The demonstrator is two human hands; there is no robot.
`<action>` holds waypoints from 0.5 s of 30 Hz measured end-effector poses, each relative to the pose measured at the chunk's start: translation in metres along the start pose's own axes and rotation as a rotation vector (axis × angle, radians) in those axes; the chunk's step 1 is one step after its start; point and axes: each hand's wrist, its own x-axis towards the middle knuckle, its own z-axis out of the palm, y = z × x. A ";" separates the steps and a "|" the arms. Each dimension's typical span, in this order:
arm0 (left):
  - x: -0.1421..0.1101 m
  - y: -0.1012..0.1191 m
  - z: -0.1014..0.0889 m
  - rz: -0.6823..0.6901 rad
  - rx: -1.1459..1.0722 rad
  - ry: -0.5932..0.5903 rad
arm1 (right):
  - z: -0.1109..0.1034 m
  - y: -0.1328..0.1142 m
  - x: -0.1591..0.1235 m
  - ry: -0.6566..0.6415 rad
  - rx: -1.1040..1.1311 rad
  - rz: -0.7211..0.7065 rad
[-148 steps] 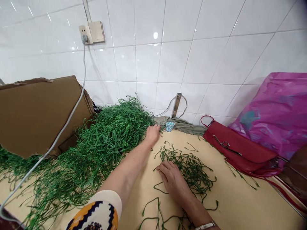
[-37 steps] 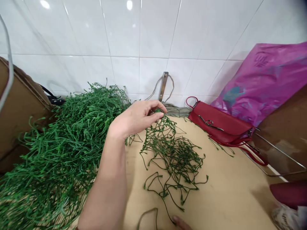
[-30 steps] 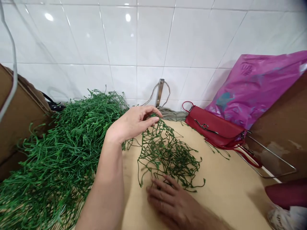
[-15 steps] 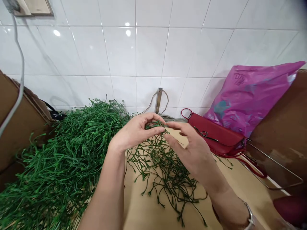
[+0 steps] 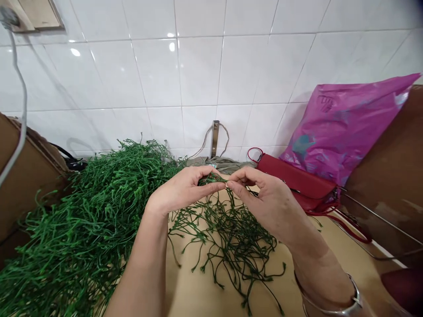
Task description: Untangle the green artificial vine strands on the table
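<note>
Thin green plastic-looking stems (image 5: 211,178) with small tufted ends are pinched between the thumb and fingers of my left hand (image 5: 188,189). My right hand (image 5: 261,191) meets it fingertip to fingertip, its thumb and forefinger closed on the tip of a green stem. Below both hands, a loose tangle of darker green stems (image 5: 238,233) spreads over the tan tabletop (image 5: 191,290). A large heap of the same green stems (image 5: 99,211) lies left of my left forearm. My fingers partly hide the held pieces.
To the right lie a red handbag (image 5: 294,178), a pink plastic bag (image 5: 343,127) and a brown cardboard box (image 5: 390,176). Another cardboard box (image 5: 29,176) stands at far left near a grey cable (image 5: 23,97). A white tiled wall (image 5: 198,70) with a metal bracket (image 5: 215,138) rises behind.
My right thumb and forefinger, apart before, have closed on the stem tip at my left fingertips. Both hands sit slightly lower, and the view has shifted a little.
</note>
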 end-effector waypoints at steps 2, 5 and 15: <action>0.001 0.000 0.000 0.042 -0.001 -0.005 | -0.005 0.001 -0.001 -0.082 0.034 0.000; 0.000 -0.001 0.000 0.082 -0.026 0.015 | -0.014 0.004 -0.001 -0.235 0.059 -0.024; -0.001 0.000 0.000 -0.155 0.210 -0.045 | -0.031 0.016 -0.002 -0.197 0.096 0.083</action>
